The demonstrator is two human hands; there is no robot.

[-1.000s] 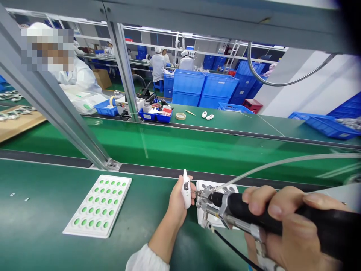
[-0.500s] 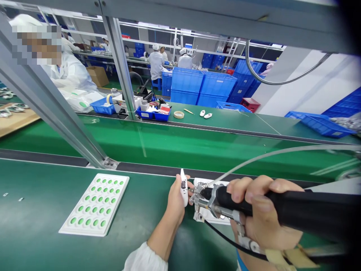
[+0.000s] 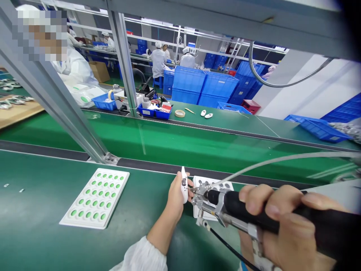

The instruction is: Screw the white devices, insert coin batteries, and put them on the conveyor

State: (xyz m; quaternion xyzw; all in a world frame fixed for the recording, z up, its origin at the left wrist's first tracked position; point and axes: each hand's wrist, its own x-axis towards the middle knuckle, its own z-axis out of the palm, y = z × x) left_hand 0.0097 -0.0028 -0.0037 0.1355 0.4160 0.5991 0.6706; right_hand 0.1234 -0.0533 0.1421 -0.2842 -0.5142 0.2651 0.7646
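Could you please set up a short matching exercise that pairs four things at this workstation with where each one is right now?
Things:
1. small white part
2. black-handled power tool
3. white tray of green pieces
4. roll of tape

Places:
A. lying flat on the near green mat, left of both hands
B. gripped in the right hand, metal tip pointed at the part
C. on the far green bench beyond the belt, beside a blue bin
D. held upright in the left hand

Pairs: 1-D, 2-B, 3-A, 4-C
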